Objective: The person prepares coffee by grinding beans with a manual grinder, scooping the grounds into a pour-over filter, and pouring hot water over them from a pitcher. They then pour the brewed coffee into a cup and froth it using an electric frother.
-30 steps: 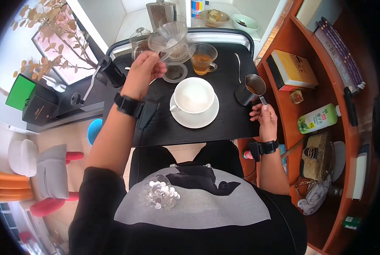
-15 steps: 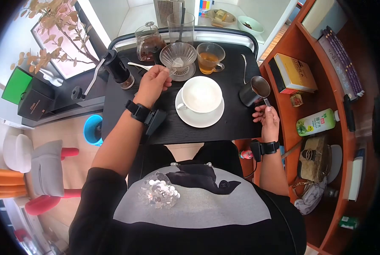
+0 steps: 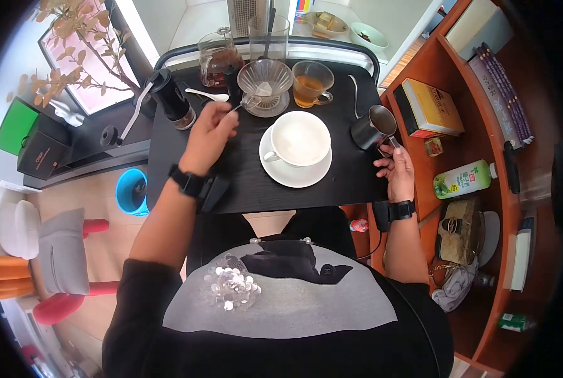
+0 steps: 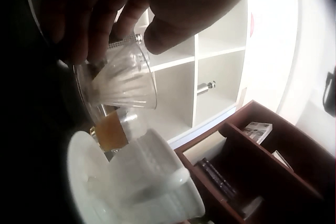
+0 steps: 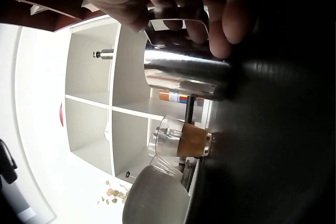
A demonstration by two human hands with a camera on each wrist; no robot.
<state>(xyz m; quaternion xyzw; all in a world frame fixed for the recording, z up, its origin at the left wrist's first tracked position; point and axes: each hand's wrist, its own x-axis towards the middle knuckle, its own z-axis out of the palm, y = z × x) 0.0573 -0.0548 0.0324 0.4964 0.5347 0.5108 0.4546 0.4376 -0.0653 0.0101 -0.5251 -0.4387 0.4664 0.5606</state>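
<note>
In the head view the left hand [image 3: 209, 137] is just left of the ribbed glass dripper [image 3: 264, 82], fingers loosely curled, with no object visible in its grasp. Its fingers hang above the dripper [image 4: 126, 79] in the left wrist view. The white cup [image 3: 300, 137] stands on a white saucer [image 3: 295, 179] and holds something pale. At the right, the right hand [image 3: 398, 171] holds the handle of the metal pitcher [image 3: 368, 131], which stands on the black table; the right wrist view shows fingers beside the handle of the pitcher [image 5: 181, 69].
A glass cup of amber liquid [image 3: 311, 87], a tall glass [image 3: 268, 39] and a glass pot [image 3: 217, 62] stand behind. A white spoon [image 3: 209, 96] and hand grinder [image 3: 171, 101] are at the left, a metal spoon [image 3: 355, 94] at the right, beside a brown shelf [image 3: 414, 148].
The dripper, held raised by the left hand a second ago, now stands on the table. The left hand has drawn away to the left. The right hand stays at the pitcher.
</note>
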